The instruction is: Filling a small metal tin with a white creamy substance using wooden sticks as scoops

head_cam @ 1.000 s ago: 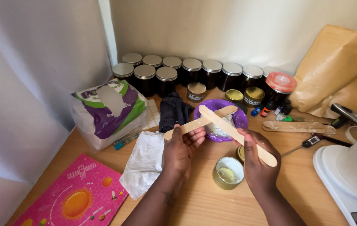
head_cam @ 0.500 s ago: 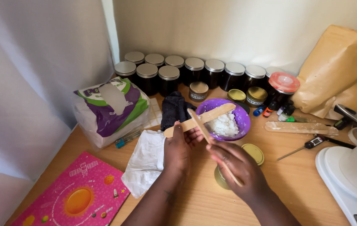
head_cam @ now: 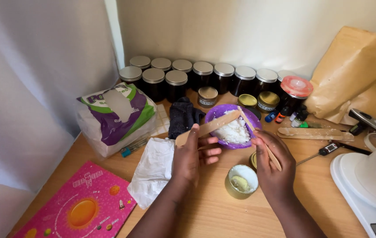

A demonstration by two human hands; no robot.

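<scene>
Over the wooden bench [head_cam: 205, 216], two hands work above a purple plastic bowl [head_cam: 216, 115] of white wax.
Left hand [head_cam: 192, 156] pinches one flat wooden stick [head_cam: 207, 128]; right hand [head_cam: 272, 161] closes round another flat stick [head_cam: 263, 143], its lower end hidden; a small gold tin [head_cam: 240, 181] sits between them.

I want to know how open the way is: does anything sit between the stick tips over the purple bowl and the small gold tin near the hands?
Nothing visible does. The gold tin sits just in front of the purple bowl, between the left hand and right hand; only bare wooden table separates them.
</scene>
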